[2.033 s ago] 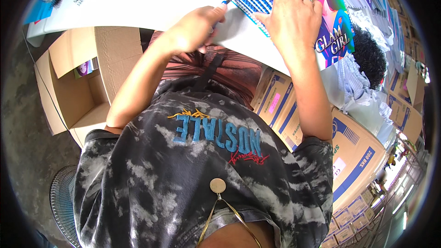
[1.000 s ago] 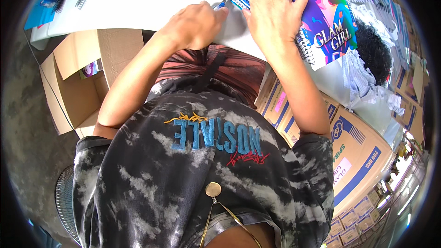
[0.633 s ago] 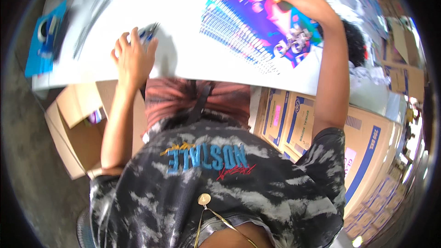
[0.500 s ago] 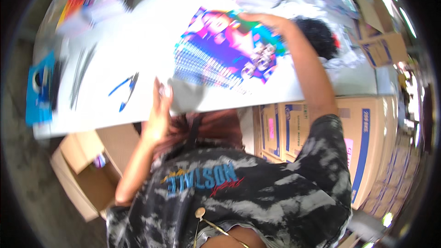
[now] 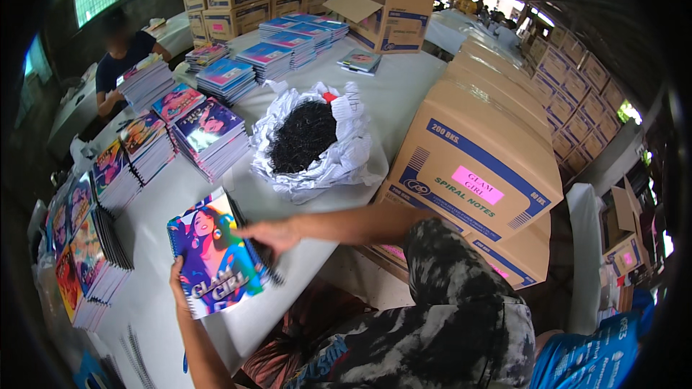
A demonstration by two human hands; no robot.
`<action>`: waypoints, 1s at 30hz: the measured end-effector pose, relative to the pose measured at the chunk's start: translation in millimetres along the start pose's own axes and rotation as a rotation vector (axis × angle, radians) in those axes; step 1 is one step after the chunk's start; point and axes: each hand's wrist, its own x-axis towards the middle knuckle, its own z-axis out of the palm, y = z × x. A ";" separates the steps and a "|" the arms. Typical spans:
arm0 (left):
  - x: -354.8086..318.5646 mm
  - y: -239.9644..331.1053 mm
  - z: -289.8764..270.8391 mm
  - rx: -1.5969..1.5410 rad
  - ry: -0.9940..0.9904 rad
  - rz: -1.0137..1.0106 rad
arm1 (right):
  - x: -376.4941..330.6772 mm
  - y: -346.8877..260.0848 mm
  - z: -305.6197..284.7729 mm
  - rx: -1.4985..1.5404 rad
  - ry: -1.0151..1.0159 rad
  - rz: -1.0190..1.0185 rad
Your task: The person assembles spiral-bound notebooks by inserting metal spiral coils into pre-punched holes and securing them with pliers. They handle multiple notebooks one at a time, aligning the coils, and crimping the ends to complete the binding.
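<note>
A small stack of spiral notebooks point(image 5: 209, 252), its top cover a bright drawing of a person in purple, blue and green, is held between my hands over the near edge of the white table. My left hand point(image 5: 182, 287) grips the lower left side of the stack, its fingers partly hidden by the cover. On the opposite side my right hand point(image 5: 272, 236) grips the right edge, thumb toward the cover and the other fingers out of sight. Dark coils show along that right side, beside my right hand.
Behind the stack, crumpled white paper point(image 5: 353, 162) holds a tangle of black coils point(image 5: 306, 137). Piles of notebooks point(image 5: 209, 130) line the table's left and far side. Closed cardboard boxes point(image 5: 476, 166) stand close on the right. A person point(image 5: 119, 57) sits at the far left.
My view has swung up and to the right. The notebooks, fanned out before, are now closer together. My left hand, apart from them earlier, now grips their left side.
</note>
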 end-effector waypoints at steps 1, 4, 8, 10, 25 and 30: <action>6.1 10.1 7.0 0.012 -0.039 -0.048 | 5.7 20.3 4.5 0.157 -0.131 -0.064; 13.4 17.0 -26.1 0.081 -0.041 -0.020 | 4.2 38.4 41.5 0.243 -0.118 -0.221; 22.0 10.0 -48.0 0.146 -0.113 -0.055 | -3.9 35.3 45.7 0.265 -0.120 -0.221; 25.4 5.7 -45.1 0.102 -0.083 -0.057 | 10.4 40.2 44.8 0.167 -0.064 -0.370; -79.1 -86.8 -12.2 -0.139 0.578 0.630 | 79.4 -40.5 -84.4 0.216 0.042 -0.245; -76.4 -94.9 86.7 -0.013 0.473 0.576 | 98.7 -48.5 -86.1 -0.002 -0.074 -0.021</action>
